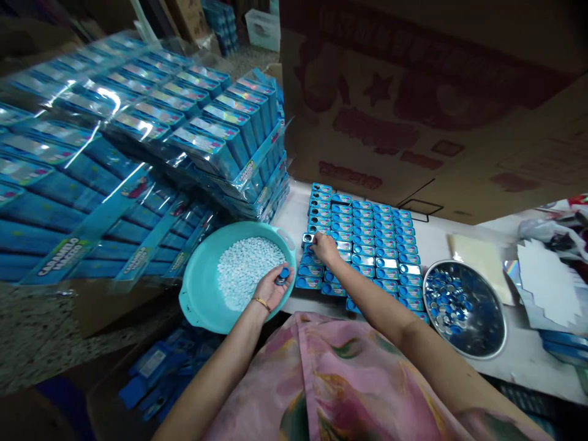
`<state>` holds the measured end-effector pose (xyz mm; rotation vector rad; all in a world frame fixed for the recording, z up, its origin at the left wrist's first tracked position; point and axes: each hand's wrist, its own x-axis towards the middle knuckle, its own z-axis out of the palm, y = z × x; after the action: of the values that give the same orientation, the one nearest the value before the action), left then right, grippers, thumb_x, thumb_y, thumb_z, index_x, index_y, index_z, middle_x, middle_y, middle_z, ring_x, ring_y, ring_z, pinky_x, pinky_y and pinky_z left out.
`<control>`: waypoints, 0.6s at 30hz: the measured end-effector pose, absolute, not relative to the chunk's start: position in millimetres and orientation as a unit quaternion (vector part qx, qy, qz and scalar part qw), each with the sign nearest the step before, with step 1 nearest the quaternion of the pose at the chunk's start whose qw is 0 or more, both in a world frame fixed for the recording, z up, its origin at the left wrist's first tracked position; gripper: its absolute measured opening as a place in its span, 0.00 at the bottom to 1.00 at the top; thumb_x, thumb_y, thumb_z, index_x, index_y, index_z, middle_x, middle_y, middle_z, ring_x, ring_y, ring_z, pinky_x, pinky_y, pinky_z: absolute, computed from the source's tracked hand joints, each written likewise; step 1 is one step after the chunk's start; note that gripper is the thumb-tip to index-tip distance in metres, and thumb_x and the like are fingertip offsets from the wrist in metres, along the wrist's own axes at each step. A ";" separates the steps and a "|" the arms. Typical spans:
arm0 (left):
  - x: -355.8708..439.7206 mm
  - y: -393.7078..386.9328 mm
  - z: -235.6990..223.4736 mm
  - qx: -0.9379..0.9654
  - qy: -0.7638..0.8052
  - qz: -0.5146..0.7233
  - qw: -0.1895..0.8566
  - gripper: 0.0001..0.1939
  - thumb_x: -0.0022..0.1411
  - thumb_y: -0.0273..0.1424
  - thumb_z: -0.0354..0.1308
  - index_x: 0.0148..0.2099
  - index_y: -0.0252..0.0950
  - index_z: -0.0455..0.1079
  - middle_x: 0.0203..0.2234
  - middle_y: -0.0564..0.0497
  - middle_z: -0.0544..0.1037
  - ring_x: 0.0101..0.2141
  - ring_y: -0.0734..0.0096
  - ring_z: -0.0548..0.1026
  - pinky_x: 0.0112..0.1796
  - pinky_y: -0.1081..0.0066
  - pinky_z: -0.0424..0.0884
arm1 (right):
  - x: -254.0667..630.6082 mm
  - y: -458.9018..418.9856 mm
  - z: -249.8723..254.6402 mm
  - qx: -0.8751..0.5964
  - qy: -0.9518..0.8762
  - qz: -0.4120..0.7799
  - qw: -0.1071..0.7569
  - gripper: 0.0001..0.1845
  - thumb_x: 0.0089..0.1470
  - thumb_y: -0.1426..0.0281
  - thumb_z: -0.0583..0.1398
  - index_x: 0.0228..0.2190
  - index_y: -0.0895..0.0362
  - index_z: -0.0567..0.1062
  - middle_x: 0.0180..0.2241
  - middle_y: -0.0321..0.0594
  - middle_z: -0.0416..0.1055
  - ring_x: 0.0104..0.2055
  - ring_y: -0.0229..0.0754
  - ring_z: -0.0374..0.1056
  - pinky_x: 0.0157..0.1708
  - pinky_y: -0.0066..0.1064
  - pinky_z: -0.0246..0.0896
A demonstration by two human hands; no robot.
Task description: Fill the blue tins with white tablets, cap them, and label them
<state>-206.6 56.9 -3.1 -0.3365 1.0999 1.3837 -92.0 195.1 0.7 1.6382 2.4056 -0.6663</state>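
Over the right rim of a turquoise basin [195, 294], my left hand [271, 288] is palm up, its fingers curled around small round blue caps [283, 274]. White pellet-like pieces [248, 269] fill the middle of the basin. My right hand [325, 248] pinches at the top of a small blue tin [308, 239] in the leftmost column; whatever is between its fingertips is hidden. Rows of similar blue tins [362, 241] stand around it. Several in that column show dark round openings, while others have blue round tops.
A metal bowl [493, 334] with loose blue and silver caps sits at the right. Plastic-wrapped stacks of blue boxes [220, 141] rise at the left. A large cardboard box [404, 122] stands behind the tins. Pale sheets [482, 260] and cut card [546, 288] lie farther right.
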 end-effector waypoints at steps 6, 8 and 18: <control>-206.9 51.2 -3.2 -0.130 0.475 0.590 0.640 0.08 0.51 0.18 0.49 0.34 0.29 0.68 0.25 0.44 0.75 0.27 0.73 0.74 0.28 0.76 0.71 | -119.5 217.2 -8.2 0.549 0.790 -0.202 0.184 0.18 0.44 0.72 0.59 0.40 0.61 0.70 0.40 0.53 0.69 0.43 0.47 0.66 0.38 0.31 0.59; -206.3 50.1 -2.3 -0.131 0.474 0.592 0.638 0.08 0.52 0.19 0.49 0.35 0.29 0.68 0.26 0.44 0.75 0.28 0.72 0.74 0.28 0.76 0.71 | -123.3 221.9 -9.6 0.546 0.787 -0.204 0.201 0.18 0.43 0.71 0.60 0.40 0.61 0.70 0.40 0.53 0.69 0.43 0.47 0.66 0.39 0.31 0.59; -205.8 53.1 1.6 -0.088 0.456 0.596 0.655 0.18 0.47 0.14 0.48 0.41 0.31 0.65 0.31 0.45 0.75 0.31 0.71 0.74 0.34 0.72 0.70 | -106.2 169.7 13.1 0.430 0.858 -0.270 0.070 0.15 0.53 0.62 0.52 0.40 0.52 0.70 0.39 0.40 0.69 0.41 0.39 0.65 0.37 0.26 0.57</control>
<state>-205.8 53.1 1.6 -0.2000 1.0337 1.3507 -106.2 169.7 13.1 1.2952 2.5831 -0.8136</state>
